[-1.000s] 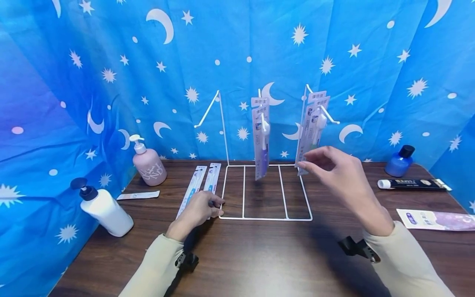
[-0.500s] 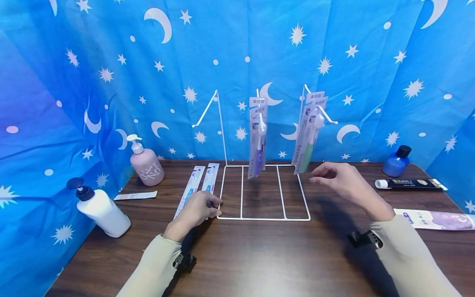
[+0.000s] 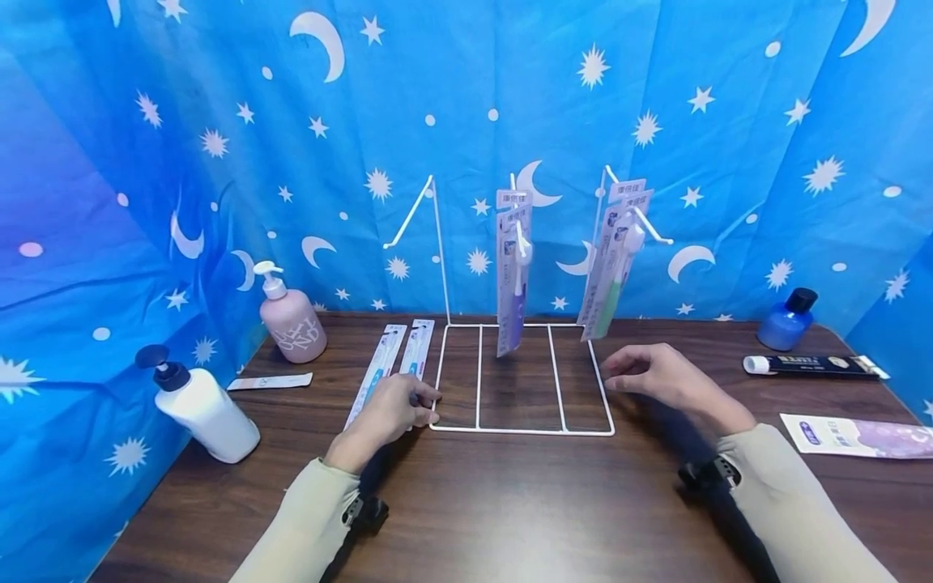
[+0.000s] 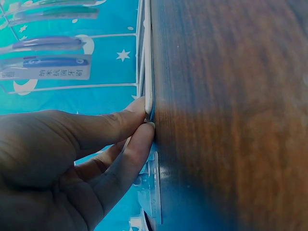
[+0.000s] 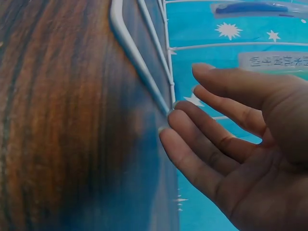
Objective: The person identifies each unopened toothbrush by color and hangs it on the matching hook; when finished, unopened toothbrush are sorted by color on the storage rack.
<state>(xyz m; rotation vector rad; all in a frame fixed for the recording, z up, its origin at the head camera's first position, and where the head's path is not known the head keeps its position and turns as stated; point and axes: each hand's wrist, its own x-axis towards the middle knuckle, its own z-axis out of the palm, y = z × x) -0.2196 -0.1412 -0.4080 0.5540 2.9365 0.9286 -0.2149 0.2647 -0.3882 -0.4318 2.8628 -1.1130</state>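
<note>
A white wire rack (image 3: pixel 521 431) stands on the table, with three upright hooked arms. My left hand (image 3: pixel 391 409) pinches its front left corner; the left wrist view shows thumb and finger on the wire. Beside the rack's right side wire is my right hand (image 3: pixel 656 374), thumb apart from loosely bent fingers. In the right wrist view the fingertips are at the wire; whether they touch it I cannot tell. Packaged purple toothbrushes (image 3: pixel 514 283) hang on the middle hook, and packaged green toothbrushes (image 3: pixel 614 275) on the right one. The left hook (image 3: pixel 410 212) carries nothing.
Two packaged blue toothbrushes (image 3: pixel 377 368) lie left of the rack, partly behind my left hand. Further left are a pink pump bottle (image 3: pixel 293 325), a white pump bottle (image 3: pixel 211 417) and a thin sachet (image 3: pixel 270 381). At right lie a blue bottle (image 3: pixel 786 324), a black tube (image 3: pixel 812 366) and a pinkish tube (image 3: pixel 863 436).
My right hand has moved down from the green toothbrushes on the right hook to the rack's right side wire. The left hand has stayed at the front left corner.
</note>
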